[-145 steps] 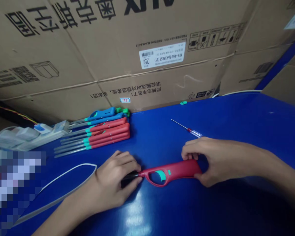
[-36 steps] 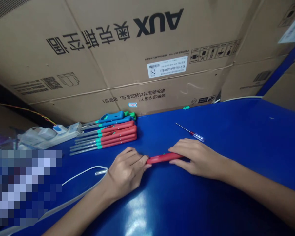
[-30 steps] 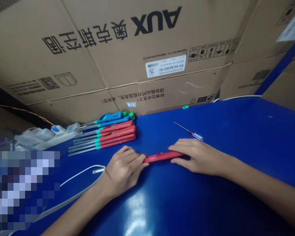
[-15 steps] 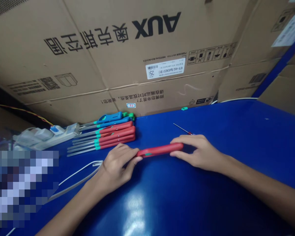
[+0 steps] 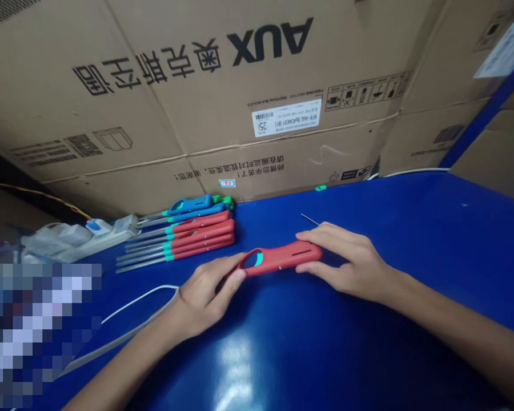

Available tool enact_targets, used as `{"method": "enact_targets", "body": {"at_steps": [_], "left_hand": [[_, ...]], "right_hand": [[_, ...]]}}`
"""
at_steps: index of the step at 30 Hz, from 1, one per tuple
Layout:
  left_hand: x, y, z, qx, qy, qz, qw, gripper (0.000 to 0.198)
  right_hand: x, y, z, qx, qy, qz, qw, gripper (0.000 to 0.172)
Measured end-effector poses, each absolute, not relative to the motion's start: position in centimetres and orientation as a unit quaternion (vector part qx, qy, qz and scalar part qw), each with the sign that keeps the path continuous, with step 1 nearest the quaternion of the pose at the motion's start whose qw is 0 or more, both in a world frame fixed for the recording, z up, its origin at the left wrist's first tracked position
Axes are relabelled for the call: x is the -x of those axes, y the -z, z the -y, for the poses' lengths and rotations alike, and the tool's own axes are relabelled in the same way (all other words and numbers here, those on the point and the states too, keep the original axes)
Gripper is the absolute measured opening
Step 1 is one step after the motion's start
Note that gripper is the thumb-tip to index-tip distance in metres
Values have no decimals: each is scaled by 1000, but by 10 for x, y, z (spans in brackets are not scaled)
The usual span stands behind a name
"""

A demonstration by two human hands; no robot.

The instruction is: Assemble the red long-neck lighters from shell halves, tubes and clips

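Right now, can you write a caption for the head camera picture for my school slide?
Left hand and right hand hold a red lighter handle near a row of lighters.

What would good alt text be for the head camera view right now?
Two hands hold a red lighter handle over a blue table, the left hand at its looped end and the right hand at the other. Behind it, red lighters and blue lighters lie in rows against a large cardboard box.

The left hand [image 5: 205, 297] and right hand [image 5: 346, 264] grip opposite ends of a red lighter handle [image 5: 282, 257] near stacked lighters [image 5: 188, 234].
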State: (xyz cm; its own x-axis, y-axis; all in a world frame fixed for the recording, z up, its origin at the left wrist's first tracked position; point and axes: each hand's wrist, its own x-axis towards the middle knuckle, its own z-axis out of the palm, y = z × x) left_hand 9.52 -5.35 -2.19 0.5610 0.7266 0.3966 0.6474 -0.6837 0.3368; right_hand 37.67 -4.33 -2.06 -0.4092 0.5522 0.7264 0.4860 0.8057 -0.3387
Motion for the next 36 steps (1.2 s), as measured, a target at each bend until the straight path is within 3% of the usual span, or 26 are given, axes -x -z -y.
{"method": "enact_targets", "body": {"at_steps": [2,8,14,20,26,36], "left_hand": [[-95,24,52,-894,-261,-364,15,36],[-91,27,44,-907,-253,-325,-84,22],[-95,23,48,-921,-195,-330,-66,23],[-105,19,57,-933,-172,-314,-45,24],[-104,18,61,-934,-172,-311,-31,22],[-109,22,63,-932,-154,-323,-49,25]], "right_hand": [[-378,22,40,314,-26,837,448,29],[-382,23,39,313,-31,854,415,22],[-378,18,46,302,-69,880,361,30],[-364,23,54,264,-112,890,355,13],[-363,23,57,250,-136,886,367,9],[-362,26,56,268,-70,915,293,16]]}}
